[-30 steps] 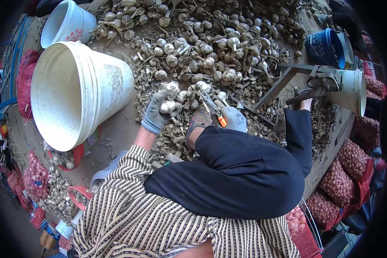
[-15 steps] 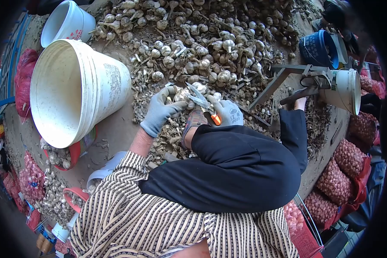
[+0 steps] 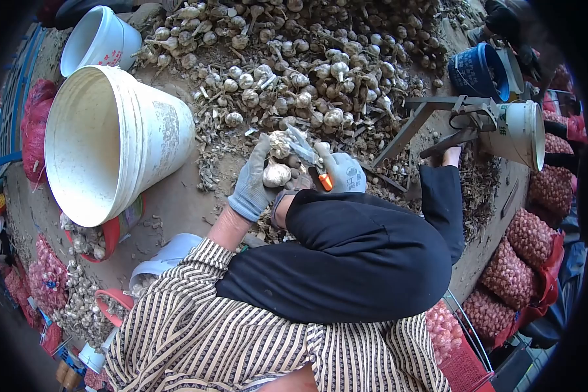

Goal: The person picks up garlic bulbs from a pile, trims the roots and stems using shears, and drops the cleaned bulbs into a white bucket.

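My left hand [image 3: 251, 185], in a grey knit glove, is curled round a pale garlic bulb [image 3: 276, 174] that rests against its palm side. Just beyond that, near the fingertips, another garlic bulb [image 3: 280, 143] sits beside the blades. My right hand [image 3: 343, 173], gloved alike with dark print on its back, grips pruning shears [image 3: 301, 146] by their orange handle. The metal blades point up and left, between both hands. Part of the handle is hidden by my right fingers.
A large heap of garlic [image 3: 320, 72] spreads ahead. On the left stands a big white bucket [image 3: 166, 134], tipped toward me, with a smaller white bucket [image 3: 121, 42] behind. A metal frame [image 3: 405, 130] stands at right, near a blue bucket [image 3: 467, 72] and filled net sacks [image 3: 532, 238].
My left hand has drawn back toward my body and turned more upright, and a whole pale bulb now shows in it. The right hand keeps its hold on the shears.
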Demonstrator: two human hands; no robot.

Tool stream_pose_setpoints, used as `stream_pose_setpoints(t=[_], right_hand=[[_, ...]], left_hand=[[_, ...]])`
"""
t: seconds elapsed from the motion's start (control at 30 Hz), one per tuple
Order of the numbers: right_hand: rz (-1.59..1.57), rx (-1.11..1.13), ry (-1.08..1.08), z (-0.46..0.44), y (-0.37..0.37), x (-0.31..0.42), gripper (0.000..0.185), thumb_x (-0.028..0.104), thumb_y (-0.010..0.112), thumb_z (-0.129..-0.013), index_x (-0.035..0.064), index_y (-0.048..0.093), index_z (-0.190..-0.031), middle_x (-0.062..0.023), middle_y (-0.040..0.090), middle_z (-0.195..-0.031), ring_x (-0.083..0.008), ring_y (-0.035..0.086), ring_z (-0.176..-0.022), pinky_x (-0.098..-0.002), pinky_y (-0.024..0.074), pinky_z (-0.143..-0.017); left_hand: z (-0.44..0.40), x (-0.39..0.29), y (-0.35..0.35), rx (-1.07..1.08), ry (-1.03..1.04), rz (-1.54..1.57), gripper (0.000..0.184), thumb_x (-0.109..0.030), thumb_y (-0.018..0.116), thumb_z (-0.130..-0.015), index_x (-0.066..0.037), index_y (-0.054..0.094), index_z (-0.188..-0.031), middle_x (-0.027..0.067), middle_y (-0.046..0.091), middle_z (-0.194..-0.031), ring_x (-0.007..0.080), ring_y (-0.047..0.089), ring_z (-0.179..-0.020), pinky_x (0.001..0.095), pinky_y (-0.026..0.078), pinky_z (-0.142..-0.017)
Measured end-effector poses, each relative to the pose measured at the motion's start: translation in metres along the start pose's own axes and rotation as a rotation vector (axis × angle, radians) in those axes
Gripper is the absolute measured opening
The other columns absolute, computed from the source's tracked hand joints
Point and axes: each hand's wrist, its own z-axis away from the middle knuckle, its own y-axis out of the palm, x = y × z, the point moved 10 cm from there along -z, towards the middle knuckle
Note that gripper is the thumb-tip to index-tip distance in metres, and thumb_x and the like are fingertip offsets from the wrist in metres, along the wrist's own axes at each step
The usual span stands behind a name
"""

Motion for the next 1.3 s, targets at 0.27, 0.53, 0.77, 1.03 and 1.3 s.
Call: stream_pose_setpoints(t=[0.27, 0.53, 0.77, 1.03, 1.3], right_hand=[[0.330, -0.203, -0.044, 0.008, -0.012, -0.009, 0.063, 0.016, 0.066, -0.087, 0.0257, 0.053, -0.148, -0.0011, 0.067, -0.104, -0.0229, 0.064, -0.099, -0.0418, 0.0489, -0.085], [0.297, -0.097, -0.042, 0.018, -0.020, -0.010, 0.066, 0.017, 0.067, -0.088, 0.0221, 0.049, -0.151, -0.0046, 0.067, -0.106, -0.0254, 0.064, -0.103, -0.0434, 0.0489, -0.087], [0.311, -0.155, -0.145, 0.025, -0.020, -0.005, 0.068, 0.020, 0.067, -0.088, 0.0202, 0.047, -0.152, -0.0065, 0.067, -0.108, -0.0270, 0.064, -0.104, -0.0451, 0.0488, -0.088], [0.408, 0.139, -0.052, 0.020, -0.011, -0.008, 0.073, 0.028, 0.066, -0.091, 0.0192, 0.037, -0.158, -0.0090, 0.068, -0.107, -0.0277, 0.065, -0.102, -0.0431, 0.0494, -0.087], [-0.027, 0.090, 0.159, 0.026, -0.007, -0.013, 0.054, 0.023, 0.066, -0.096, 0.0163, 0.050, -0.148, -0.0163, 0.071, -0.102, -0.0333, 0.070, -0.095, -0.0417, 0.0524, -0.083]], left_hand=[[0.010, -0.006, 0.011, -0.154, 0.069, -0.046, 0.044, -0.039, 0.053, -0.108, -0.002, 0.057, -0.132, 0.0167, 0.072, -0.108, 0.0285, 0.075, -0.086, 0.0364, 0.062, -0.057], [0.016, -0.004, 0.001, -0.098, 0.042, -0.032, 0.037, -0.032, 0.060, -0.105, -0.001, 0.061, -0.125, 0.0175, 0.071, -0.106, 0.0259, 0.072, -0.092, 0.0348, 0.059, -0.065], [0.009, 0.008, 0.016, -0.047, -0.008, 0.026, 0.035, -0.033, 0.062, -0.104, -0.008, 0.062, -0.129, 0.0069, 0.072, -0.108, 0.0180, 0.070, -0.091, 0.0344, 0.057, -0.067], [0.014, 0.001, 0.004, -0.084, 0.080, -0.127, 0.040, -0.037, 0.062, -0.104, -0.005, 0.061, -0.127, 0.0122, 0.071, -0.106, 0.0230, 0.069, -0.090, 0.0368, 0.058, -0.071], [0.024, -0.022, 0.016, -0.106, 0.187, -0.295, 0.033, -0.026, 0.061, -0.103, -0.001, 0.060, -0.124, 0.0134, 0.070, -0.103, 0.0213, 0.071, -0.084, 0.0301, 0.060, -0.062]])
